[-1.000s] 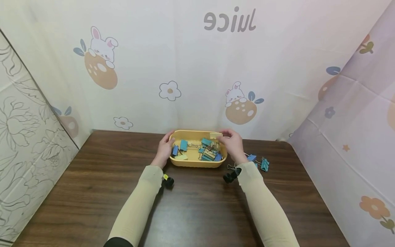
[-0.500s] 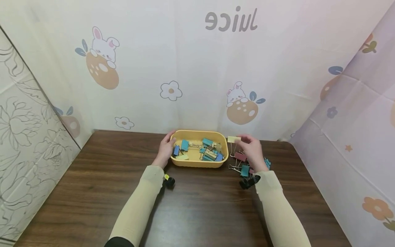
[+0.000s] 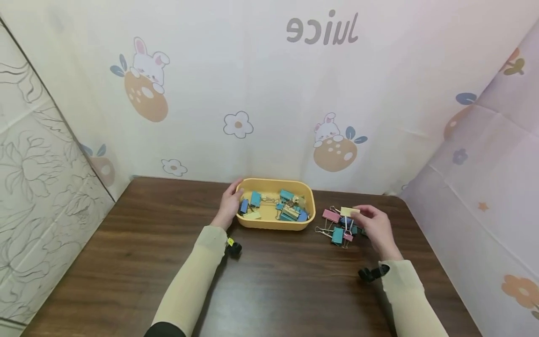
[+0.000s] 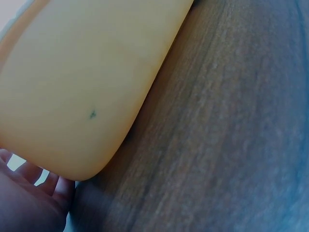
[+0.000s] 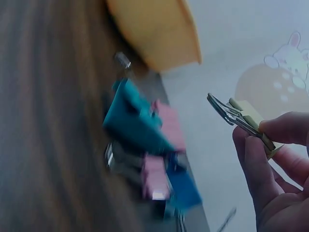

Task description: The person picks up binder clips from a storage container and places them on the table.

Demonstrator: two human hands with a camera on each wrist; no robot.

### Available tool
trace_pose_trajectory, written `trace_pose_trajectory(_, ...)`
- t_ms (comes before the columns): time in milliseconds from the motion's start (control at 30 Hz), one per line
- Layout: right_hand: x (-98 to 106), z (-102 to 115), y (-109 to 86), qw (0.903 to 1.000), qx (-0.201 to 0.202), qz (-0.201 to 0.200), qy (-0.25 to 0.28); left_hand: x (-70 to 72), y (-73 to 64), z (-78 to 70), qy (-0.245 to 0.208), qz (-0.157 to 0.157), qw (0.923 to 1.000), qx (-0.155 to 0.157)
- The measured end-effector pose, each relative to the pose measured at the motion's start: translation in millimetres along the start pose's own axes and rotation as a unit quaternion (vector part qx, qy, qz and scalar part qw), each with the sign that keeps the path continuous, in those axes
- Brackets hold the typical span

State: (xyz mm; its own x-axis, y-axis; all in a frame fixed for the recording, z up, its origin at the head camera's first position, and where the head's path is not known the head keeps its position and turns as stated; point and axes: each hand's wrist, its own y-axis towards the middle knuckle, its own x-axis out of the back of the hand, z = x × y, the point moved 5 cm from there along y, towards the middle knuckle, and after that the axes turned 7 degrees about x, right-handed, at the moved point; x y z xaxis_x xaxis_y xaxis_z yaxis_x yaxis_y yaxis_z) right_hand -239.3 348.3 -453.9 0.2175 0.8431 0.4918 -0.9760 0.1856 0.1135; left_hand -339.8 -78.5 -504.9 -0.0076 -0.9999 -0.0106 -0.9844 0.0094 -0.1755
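My left hand (image 3: 229, 204) grips the left end of a yellow plastic basket (image 3: 275, 225), thumb over the rim and the other fingers along the outer wall. Inside lie several binder clips in teal, blue, yellow and gold. Between thumb and fingers of my right hand (image 3: 377, 229) is a pale yellow binder clip (image 5: 253, 118), its wire handles sticking out toward the left in the right wrist view. That clip is held over a loose pile of binder clips on the table, among them a teal one (image 3: 338, 235) and a pink one (image 3: 331, 216). My right hand partly hides the pile's right side.
The dark wood table (image 3: 269, 281) backs onto a white patterned curtain (image 3: 269, 93). More curtain (image 3: 497, 196) hangs along the right side, and a floral panel (image 3: 38, 187) stands at the left. The pile lies just right of the basket.
My right hand has carried the yellow binder clip from over the basket's right end rightward to above the pile. The left hand keeps its grip on the basket. The head view has shifted slightly.
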Motion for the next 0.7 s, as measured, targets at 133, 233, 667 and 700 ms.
trace_pose_trajectory(133, 14.7, -11.1, -11.3, 0.9995, -0.006, 0.008, -0.030, -0.7, 0.1, -0.8, 0.001, -0.005, 1.0000, 0.007)
trace_pose_trajectory(233, 24.2, -18.6, -18.2, 0.9994, -0.006, 0.005, -0.035, -1.5, 1.0, -1.6, 0.000, -0.003, 1.0000, 0.007)
trace_pose_trajectory(667, 31.6, -50.1, -38.6, 0.9977, -0.021, 0.042, -0.049, -1.6, 3.5, -0.1, 0.003, 0.001, 1.0000, 0.003)
trace_pose_trajectory(700, 30.8, -51.5, -38.8, 0.9971, -0.021, 0.047, -0.056, -1.0, 3.2, 0.0, 0.003, -0.001, 1.0000, 0.003)
